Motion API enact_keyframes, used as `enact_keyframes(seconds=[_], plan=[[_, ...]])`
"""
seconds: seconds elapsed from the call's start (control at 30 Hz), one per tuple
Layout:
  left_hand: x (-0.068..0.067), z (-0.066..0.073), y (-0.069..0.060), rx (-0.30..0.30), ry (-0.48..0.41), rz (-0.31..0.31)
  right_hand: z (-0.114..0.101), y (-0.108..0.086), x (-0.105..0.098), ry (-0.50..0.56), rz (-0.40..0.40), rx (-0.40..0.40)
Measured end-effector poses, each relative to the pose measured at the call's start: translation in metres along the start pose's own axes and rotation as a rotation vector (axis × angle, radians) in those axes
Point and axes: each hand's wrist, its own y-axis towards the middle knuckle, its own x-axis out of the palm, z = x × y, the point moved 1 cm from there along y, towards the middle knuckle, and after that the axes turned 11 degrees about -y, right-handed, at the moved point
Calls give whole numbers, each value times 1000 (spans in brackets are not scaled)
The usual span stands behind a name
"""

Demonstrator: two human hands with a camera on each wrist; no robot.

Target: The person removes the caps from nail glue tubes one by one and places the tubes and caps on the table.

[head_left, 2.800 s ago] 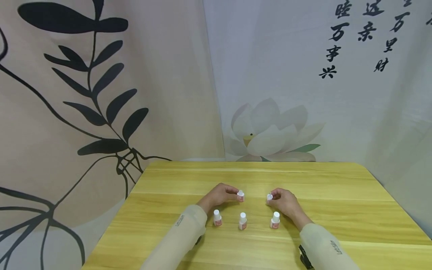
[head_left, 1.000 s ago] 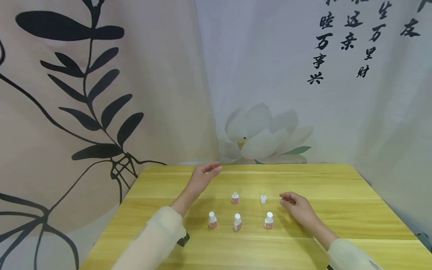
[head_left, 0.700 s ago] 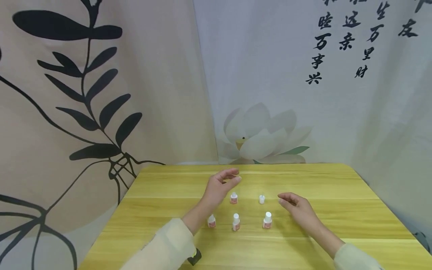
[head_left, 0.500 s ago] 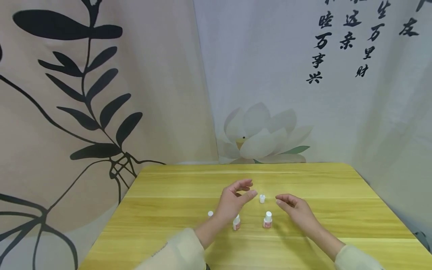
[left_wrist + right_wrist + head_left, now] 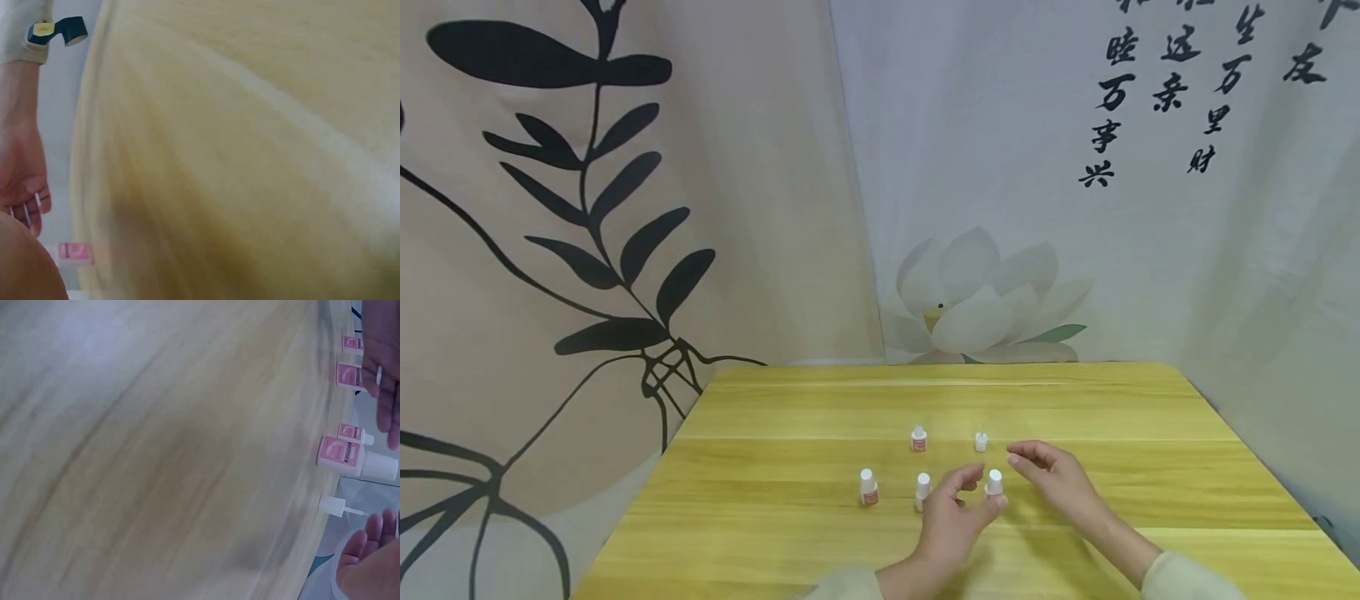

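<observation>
My left hand (image 5: 951, 518) hovers at the front row of bottles, fingers loosely bent and nothing between them. Its thumb overlaps the lower part of the right-hand capped bottle (image 5: 994, 479); the right wrist view shows that bottle (image 5: 340, 453) apart from the fingers. My right hand (image 5: 1063, 482) hangs with relaxed fingers, holding nothing, to the right of an upturned white cap (image 5: 981, 442). A thin stem rises from the cap (image 5: 332, 505) in the right wrist view. Left of it stands an uncapped small white bottle (image 5: 919, 441) with a pink label.
Two more capped bottles stand in the front row, one at left (image 5: 868, 488) and a middle one (image 5: 922, 483) partly behind my left hand. All rest on a wooden table (image 5: 760, 467). A printed curtain (image 5: 775, 208) hangs behind its far edge.
Both hands released the uncapped bottle and the cap, which stand on the table. My left hand then swept from the far left across to the front right. My right hand drew back slightly rightward.
</observation>
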Motion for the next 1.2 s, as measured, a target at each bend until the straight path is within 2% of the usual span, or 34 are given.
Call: enact_keyframes(seconds=[0.13, 0.27, 0.4, 0.67, 0.93, 1.2], plan=[[4, -16, -3, -24, 1, 45, 1, -1, 3, 9, -16, -6], [7, -29, 1, -27, 10, 112, 2, -2, 7, 16, -40, -16], [9, -37, 6, -30, 6, 137, 3, -1, 10, 20, -54, -19], [7, -43, 13, -24, 38, 150, 4, 1, 15, 17, -69, 4], [10, -47, 20, -11, 99, 144, 4, 2, 18, 13, -123, -47], [13, -46, 22, 6, 173, 172, 4, 4, 24, -31, -104, -41]])
